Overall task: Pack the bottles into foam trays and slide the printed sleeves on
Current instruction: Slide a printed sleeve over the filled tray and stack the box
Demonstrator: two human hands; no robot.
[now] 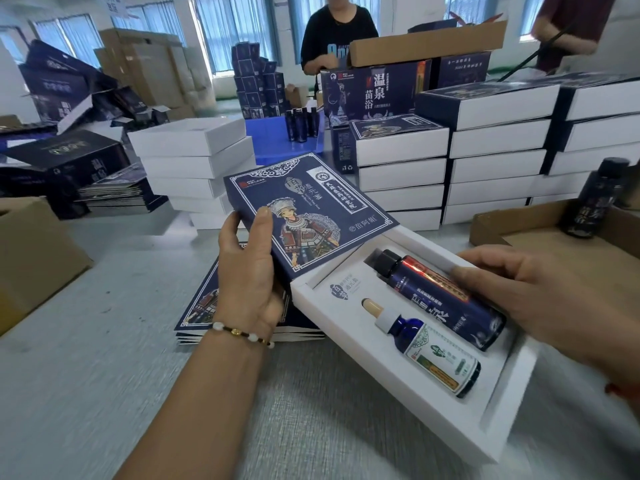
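Note:
A white foam tray point(498, 403) lies slanted at centre right, holding a tall dark blue bottle point(440, 299) and a small blue dropper bottle point(433, 351) side by side. Its far end sits inside a printed blue sleeve point(311, 209) showing a costumed figure. My left hand point(249, 268) grips the sleeve's left edge, thumb on its top face. My right hand point(540, 296) holds the tray's right side, fingertips touching the tall bottle. A stack of flat blue sleeves point(201, 306) lies under my left hand.
Stacks of white trays point(194, 161) stand at the back left and sleeved boxes point(485, 143) at the back right. A cardboard tray with a dark bottle point(588, 202) sits far right, a brown carton point(31, 254) far left. A person point(336, 32) stands across the table.

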